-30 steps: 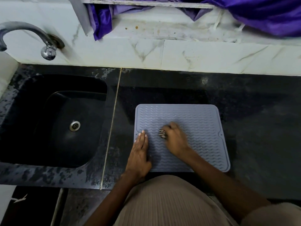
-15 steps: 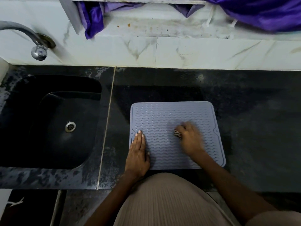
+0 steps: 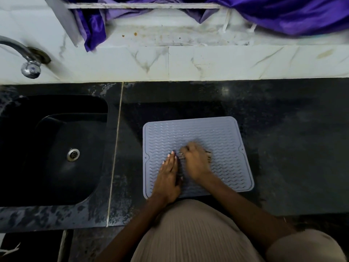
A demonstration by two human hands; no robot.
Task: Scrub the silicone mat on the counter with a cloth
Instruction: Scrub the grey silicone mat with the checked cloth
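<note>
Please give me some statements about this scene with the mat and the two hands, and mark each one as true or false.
1. The left hand lies flat on the grey mat. True.
2. The right hand holds the cloth against the mat. True.
3. The mat lies inside the sink. False: it lies on the black counter, right of the sink.
4. Water runs from the tap. False: no water shows.
5. Purple fabric hangs above the wall ledge. True.
</note>
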